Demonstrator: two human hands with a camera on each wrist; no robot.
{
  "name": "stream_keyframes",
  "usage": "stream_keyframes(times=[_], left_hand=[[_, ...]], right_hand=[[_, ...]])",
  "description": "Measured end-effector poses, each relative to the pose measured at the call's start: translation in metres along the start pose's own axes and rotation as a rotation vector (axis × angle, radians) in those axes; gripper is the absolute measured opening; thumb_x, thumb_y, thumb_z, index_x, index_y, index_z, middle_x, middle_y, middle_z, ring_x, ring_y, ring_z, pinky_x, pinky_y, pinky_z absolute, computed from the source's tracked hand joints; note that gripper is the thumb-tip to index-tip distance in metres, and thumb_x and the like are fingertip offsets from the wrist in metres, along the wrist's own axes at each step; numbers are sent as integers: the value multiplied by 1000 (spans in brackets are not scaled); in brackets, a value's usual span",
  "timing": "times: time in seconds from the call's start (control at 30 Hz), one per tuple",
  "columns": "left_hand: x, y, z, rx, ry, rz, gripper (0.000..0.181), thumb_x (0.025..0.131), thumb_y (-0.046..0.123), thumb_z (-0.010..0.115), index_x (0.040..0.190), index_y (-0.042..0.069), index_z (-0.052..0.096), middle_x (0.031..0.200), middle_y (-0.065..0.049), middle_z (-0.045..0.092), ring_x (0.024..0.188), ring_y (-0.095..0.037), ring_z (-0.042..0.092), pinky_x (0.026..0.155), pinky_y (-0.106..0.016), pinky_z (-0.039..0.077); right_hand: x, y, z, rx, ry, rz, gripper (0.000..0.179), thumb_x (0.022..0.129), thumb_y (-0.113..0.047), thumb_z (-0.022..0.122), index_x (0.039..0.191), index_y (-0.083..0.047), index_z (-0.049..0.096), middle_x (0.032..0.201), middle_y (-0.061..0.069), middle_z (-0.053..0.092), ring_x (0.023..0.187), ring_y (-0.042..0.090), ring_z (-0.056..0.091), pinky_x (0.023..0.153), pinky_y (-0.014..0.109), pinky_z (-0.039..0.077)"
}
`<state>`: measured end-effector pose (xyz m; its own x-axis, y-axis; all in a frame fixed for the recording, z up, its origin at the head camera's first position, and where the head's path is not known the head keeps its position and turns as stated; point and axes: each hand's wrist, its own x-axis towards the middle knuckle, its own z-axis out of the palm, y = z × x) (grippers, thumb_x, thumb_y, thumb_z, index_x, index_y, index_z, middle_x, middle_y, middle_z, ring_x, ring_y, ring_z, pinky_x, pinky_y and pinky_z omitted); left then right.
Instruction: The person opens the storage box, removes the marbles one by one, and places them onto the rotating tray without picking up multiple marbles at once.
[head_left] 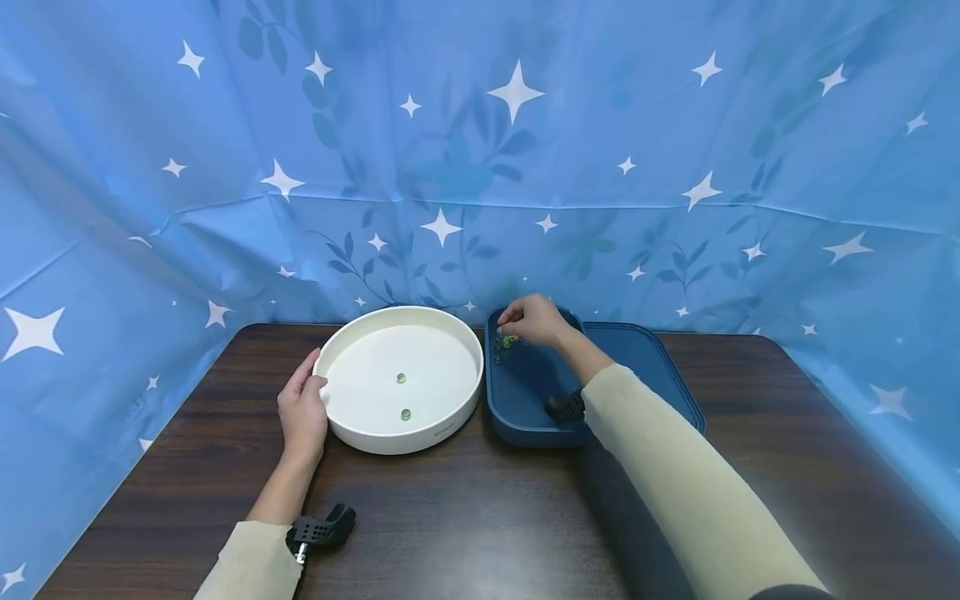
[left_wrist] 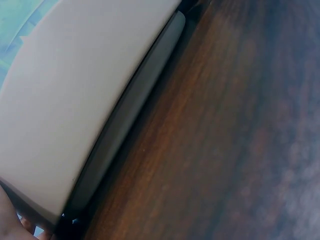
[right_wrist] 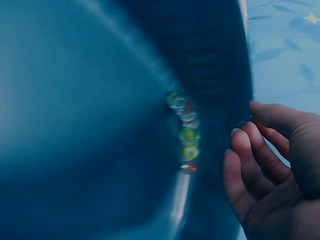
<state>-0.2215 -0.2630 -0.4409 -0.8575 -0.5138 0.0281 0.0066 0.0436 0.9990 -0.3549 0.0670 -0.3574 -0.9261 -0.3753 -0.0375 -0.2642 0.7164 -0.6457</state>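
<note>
My left hand (head_left: pixel 303 408) holds the left rim of a round white tray (head_left: pixel 397 444), its thumb over the edge. In that tray lie two clear greenish glass marbles, a back one (head_left: pixel 401 378) and a front one (head_left: pixel 406 414). My right hand (head_left: pixel 534 319) is over the far left corner of a deep blue tray (head_left: pixel 525 383), thumb and fingertips close together, nothing visible between them. Just beside those fingers, several glass marbles (right_wrist: pixel 189 135) with green, yellow and red inside line the tray's inner edge. The left wrist view shows mostly the white tray's side (left_wrist: pixel 85 90).
A second blue tray or lid (head_left: pixel 637 358) is just right of the deep one, partly behind my right forearm. Everything stands on a dark wooden table (head_left: pixel 465 517). Behind it hangs a blue curtain (head_left: pixel 480 167) with white stars. Black wrist devices sit on both wrists.
</note>
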Motion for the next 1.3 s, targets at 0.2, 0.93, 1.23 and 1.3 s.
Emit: stream_keyframes(times=[0.2, 0.93, 1.23, 1.3], left_hand=[[0, 0, 0, 2, 2, -1, 56, 98, 6, 37, 153, 17, 47, 161, -1, 42, 151, -21, 36, 124, -43, 31], [-1, 0, -2, 12, 2, -10, 56, 99, 8, 37, 153, 19, 46, 161, 2, 41, 151, -20, 34, 124, -44, 31], [-1, 1, -1, 1, -2, -2, 56, 98, 8, 37, 153, 17, 47, 161, 1, 41, 151, -20, 34, 124, -44, 30], [-1, 2, -1, 2, 0, -2, 56, 98, 7, 37, 153, 17, 47, 161, 1, 41, 151, -20, 34, 124, -44, 30]], right_hand=[[0, 12, 6, -14, -48, 34, 20, 97, -17, 66, 110, -4, 75, 100, 19, 75, 75, 20, 65, 61, 24, 52], [-27, -4, -2, -43, -71, 3, 21, 97, -19, 67, 110, -6, 75, 104, 19, 75, 82, 25, 67, 65, 24, 53], [-40, -9, -10, -77, -57, -6, 21, 95, -18, 69, 109, -5, 76, 105, 13, 77, 94, 31, 71, 73, 31, 57], [-43, -8, -7, -103, -50, -11, 20, 95, -18, 69, 109, -6, 77, 105, 11, 77, 93, 26, 71, 77, 33, 59]])
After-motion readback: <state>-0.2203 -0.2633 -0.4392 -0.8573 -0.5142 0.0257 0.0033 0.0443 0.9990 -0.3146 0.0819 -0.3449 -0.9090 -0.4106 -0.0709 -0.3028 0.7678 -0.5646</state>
